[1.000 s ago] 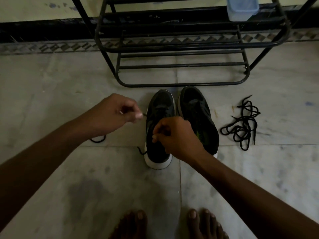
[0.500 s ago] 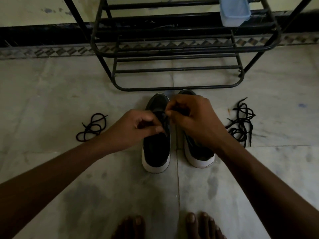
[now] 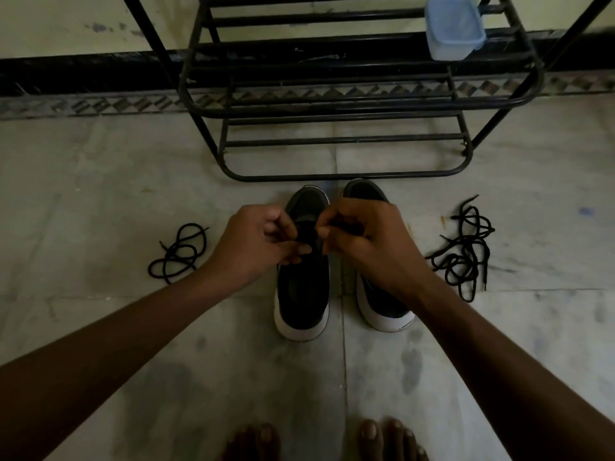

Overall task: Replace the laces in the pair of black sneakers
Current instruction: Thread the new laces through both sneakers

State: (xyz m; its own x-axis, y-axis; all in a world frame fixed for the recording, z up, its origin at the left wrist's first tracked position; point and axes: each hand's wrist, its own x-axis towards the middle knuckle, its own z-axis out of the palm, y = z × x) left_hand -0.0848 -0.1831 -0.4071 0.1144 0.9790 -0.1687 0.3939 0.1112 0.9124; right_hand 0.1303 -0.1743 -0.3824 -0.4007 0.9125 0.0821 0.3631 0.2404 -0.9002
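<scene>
1. Fingers (image 3: pixel 301 250) of left hand (image 3: pixel 263 241) curled tight, thumb against forefinger, pinching a dark strand over the eyelet rows; judged to be the lace (image 3: pixel 307 232), hard to separate from the dark upper.
2. Fingers (image 3: pixel 324 231) of right hand (image 3: pixel 362 241) likewise curled and pinching the same lace from the opposite side, almost touching the left fingertips.
3. Left sneaker (image 3: pixel 303 294) directly beneath both hands, toe toward the shoe rack (image 3: pixel 332 104), white heel toward the bare feet (image 3: pixel 382 437); judged mid-threading.
4. Right sneaker (image 3: pixel 382 304) just beside it, partly hidden by the right wrist; lacing state impossible to tell.
5. Single loose lace (image 3: pixel 178 254) coiled on the floor (image 3: pixel 100 194) to the left, well apart from the shoes; tangled bundle of laces (image 3: pixel 464 254) to the right. Old or new: not distinguishable.
6. Blue plastic container (image 3: pixel 454 29) on an upper rack shelf.
7. Hazards, as judgement: tip slipping from the pinch and backing out of its eyelet, through a slack grip; skipped or doubled eyelet, through black lace on black upper in dim light; uneven ends from pulling one side only; wrong lace picked up from the tangled bundle.
</scene>
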